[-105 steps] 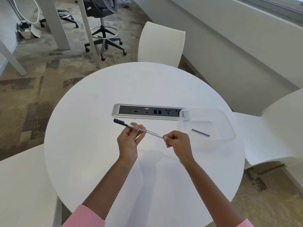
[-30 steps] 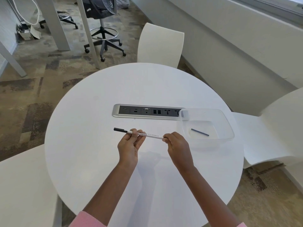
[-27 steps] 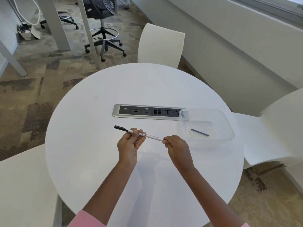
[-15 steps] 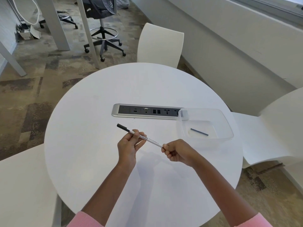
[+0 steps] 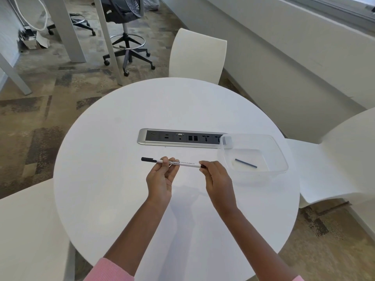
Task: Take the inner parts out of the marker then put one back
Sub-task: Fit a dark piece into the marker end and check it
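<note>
A thin white marker [image 5: 188, 163] with a black cap at its left end is held nearly level above the round white table [image 5: 113, 199]. My left hand [image 5: 161, 177] pinches the barrel near its middle. My right hand [image 5: 218, 179] grips the marker's dark right end with its fingertips. A dark blue inner stick [image 5: 246, 163] lies loose on the bottom of the clear plastic container [image 5: 282, 159] to the right of my hands.
A silver and black power socket strip [image 5: 178, 138] is set into the table behind the marker, its right end under the container's corner. White chairs stand at the far side [image 5: 197, 55], the right [image 5: 334, 159] and the near left [image 5: 24, 230].
The marker has swung from tilted back to nearly level. My right hand rolled at the marker's right end and now sits palm down. The blue stick has not moved.
</note>
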Action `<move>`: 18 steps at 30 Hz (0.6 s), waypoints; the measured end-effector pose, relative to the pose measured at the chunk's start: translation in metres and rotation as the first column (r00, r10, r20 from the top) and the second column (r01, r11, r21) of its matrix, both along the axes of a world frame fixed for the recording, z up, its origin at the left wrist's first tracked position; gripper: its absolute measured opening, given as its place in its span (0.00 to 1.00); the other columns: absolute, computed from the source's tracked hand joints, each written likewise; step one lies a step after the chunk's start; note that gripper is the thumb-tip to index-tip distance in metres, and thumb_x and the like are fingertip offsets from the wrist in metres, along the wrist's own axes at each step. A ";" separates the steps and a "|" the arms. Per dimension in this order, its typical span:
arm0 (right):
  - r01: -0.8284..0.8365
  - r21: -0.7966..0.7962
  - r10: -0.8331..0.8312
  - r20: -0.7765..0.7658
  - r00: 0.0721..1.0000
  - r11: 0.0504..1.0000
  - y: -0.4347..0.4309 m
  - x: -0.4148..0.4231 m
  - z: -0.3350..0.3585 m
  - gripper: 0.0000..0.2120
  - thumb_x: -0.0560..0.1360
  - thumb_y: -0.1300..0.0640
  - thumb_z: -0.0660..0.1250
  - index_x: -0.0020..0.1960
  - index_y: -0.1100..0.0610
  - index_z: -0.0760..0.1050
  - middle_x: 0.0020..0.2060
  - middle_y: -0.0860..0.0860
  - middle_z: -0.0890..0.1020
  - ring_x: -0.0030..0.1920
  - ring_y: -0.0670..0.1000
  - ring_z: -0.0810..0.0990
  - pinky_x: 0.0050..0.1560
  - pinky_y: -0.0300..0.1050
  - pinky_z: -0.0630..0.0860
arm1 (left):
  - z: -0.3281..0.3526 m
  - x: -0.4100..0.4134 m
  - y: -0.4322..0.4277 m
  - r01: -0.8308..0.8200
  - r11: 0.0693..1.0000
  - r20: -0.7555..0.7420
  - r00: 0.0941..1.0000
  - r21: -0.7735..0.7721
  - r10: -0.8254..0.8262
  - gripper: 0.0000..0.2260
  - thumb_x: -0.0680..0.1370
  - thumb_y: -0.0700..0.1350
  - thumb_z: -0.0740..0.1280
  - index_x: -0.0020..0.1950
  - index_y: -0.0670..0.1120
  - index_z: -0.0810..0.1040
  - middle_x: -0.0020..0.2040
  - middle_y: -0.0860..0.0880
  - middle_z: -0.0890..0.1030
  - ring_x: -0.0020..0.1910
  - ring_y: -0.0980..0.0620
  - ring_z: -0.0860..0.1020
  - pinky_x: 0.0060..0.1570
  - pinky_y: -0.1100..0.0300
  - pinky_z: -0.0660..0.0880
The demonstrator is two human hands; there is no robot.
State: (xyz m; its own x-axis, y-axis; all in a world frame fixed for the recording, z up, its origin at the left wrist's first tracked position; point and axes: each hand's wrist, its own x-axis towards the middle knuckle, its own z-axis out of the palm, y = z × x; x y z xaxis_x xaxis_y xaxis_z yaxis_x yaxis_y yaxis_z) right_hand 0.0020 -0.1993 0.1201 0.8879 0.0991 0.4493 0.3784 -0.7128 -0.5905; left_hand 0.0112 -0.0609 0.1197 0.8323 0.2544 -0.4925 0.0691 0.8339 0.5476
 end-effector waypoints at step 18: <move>0.005 0.081 0.045 -0.601 0.798 0.997 -0.009 0.010 0.014 0.13 0.73 0.66 0.59 0.32 0.58 0.75 0.27 0.51 0.73 0.32 0.52 0.70 0.35 0.44 0.66 | -0.005 -0.008 0.004 0.081 0.992 -0.010 0.997 0.096 -0.080 0.07 0.77 0.34 0.61 0.40 0.39 0.75 0.28 0.50 0.82 0.30 0.54 0.83 0.34 0.63 0.81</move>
State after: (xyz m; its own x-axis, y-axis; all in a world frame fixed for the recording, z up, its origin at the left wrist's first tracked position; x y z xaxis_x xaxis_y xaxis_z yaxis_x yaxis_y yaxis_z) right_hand 0.0118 -0.2082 0.1337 0.9798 0.1078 -0.1686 -0.0580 -0.6533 -0.7548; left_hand 0.0037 -0.0565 0.1152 0.8490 0.2331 -0.4741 0.1376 0.7689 0.6244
